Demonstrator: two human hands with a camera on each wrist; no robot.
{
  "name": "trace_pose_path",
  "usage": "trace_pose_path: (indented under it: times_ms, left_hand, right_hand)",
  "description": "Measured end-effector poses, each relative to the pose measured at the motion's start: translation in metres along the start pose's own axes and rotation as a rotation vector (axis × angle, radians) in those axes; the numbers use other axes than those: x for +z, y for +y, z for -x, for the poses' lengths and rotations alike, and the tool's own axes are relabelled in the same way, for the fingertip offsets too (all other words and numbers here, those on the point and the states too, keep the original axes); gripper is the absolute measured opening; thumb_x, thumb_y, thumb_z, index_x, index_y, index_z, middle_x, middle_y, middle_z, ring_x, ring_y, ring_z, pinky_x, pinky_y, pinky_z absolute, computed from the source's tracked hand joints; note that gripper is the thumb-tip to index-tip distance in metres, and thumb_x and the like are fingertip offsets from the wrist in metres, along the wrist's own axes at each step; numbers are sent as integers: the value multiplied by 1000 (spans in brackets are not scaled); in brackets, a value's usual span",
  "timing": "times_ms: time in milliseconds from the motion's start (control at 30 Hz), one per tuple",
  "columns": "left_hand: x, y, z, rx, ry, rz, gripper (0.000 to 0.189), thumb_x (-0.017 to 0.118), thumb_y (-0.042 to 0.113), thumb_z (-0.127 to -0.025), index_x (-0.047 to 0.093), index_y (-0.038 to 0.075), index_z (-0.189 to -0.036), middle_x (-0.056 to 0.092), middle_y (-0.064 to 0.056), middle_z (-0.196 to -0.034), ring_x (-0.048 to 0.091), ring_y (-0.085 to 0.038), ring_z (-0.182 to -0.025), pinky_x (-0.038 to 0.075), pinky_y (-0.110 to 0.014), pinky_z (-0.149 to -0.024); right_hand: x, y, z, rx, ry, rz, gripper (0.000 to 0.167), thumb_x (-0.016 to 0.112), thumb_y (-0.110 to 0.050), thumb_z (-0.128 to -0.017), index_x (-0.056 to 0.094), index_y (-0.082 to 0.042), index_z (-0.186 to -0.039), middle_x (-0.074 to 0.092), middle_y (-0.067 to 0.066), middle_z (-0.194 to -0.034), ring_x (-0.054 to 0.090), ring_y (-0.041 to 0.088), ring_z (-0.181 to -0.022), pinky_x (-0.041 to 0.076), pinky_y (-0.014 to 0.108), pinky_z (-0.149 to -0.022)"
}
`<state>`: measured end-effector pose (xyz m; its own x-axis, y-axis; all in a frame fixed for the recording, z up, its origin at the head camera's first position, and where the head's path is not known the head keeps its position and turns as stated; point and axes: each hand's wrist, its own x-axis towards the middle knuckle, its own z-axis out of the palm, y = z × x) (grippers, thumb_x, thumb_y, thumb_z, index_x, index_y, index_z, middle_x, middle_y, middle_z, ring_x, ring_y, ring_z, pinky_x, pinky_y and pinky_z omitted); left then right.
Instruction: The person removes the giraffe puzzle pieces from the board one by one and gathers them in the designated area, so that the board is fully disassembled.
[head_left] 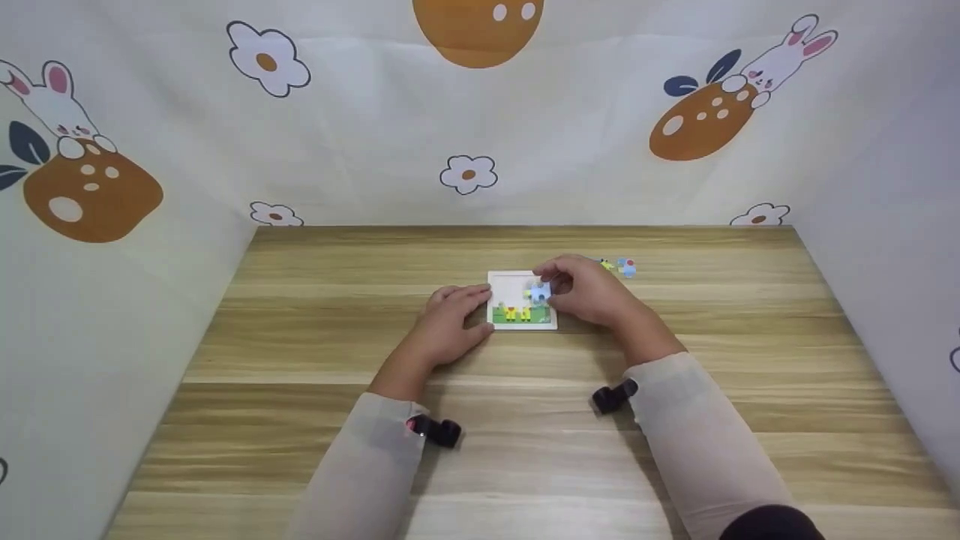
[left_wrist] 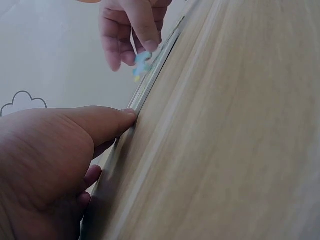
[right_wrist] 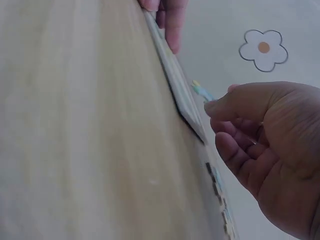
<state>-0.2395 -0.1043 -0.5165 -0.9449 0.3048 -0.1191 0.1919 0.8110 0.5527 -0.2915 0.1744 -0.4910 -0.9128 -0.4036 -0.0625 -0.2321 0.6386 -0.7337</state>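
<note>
1. Head: the puzzle tray [head_left: 511,288] lies on the table [head_left: 300,322], nearer its far edge. The left hand [head_left: 455,324], fingers fairly straight and thumb spread, touches the tray's left edge and near-left corner. The right hand [head_left: 589,291] pinches a blue piece [head_left: 539,292] over the tray's right side; loose pieces [head_left: 627,268] lie toward the table's far edge.
2. Left wrist: the left thumb rests on the tray's rim.
3. Right wrist: thumb and fingertip meet on the blue piece; the lower fingers curl loosely.

Beyond the right hand [head_left: 589,291], loose puzzle pieces [head_left: 627,268] lie partly hidden (prints too small to read); within its grip, the pinched piece [head_left: 538,292] is partly covered.
</note>
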Motion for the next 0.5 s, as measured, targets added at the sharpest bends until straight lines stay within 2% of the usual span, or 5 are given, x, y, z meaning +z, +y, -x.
trace_pose_path:
  times_ms: [133,300,367,500]
  left_hand:
    - [0,0,0,-5,2,5,62,70,42,-103,51,29,-161,42,15,-171,27,-26,-163,22,-57,-133]
    - [1,1,0,-13,-1,5,62,69,44,-104,50,30,-161,42,15,-171,27,-26,-163,20,-57,-134]
    - [1,1,0,-19,-3,8,62,69,44,-103,50,31,-161,42,16,-171,26,-25,-163,20,-57,-134]
    - [0,0,0,-4,-1,9,62,69,43,-104,50,31,-161,42,15,-171,27,-27,-163,22,-58,-133]
  right_hand:
    - [-14,5,4,22,28,-123,48,73,-3,-90,71,-8,-138,73,8,-128,66,25,-114,57,35,-99]
    - [-37,16,10,57,51,-218,48,75,-3,-93,68,-5,-140,72,11,-132,66,24,-114,57,19,-84]
    - [-46,21,14,81,63,-242,48,77,-3,-93,67,-5,-141,71,12,-133,65,23,-114,57,17,-81]
    - [-63,34,21,99,88,-320,50,77,-1,-94,65,-2,-142,70,12,-133,65,19,-112,60,18,-84]
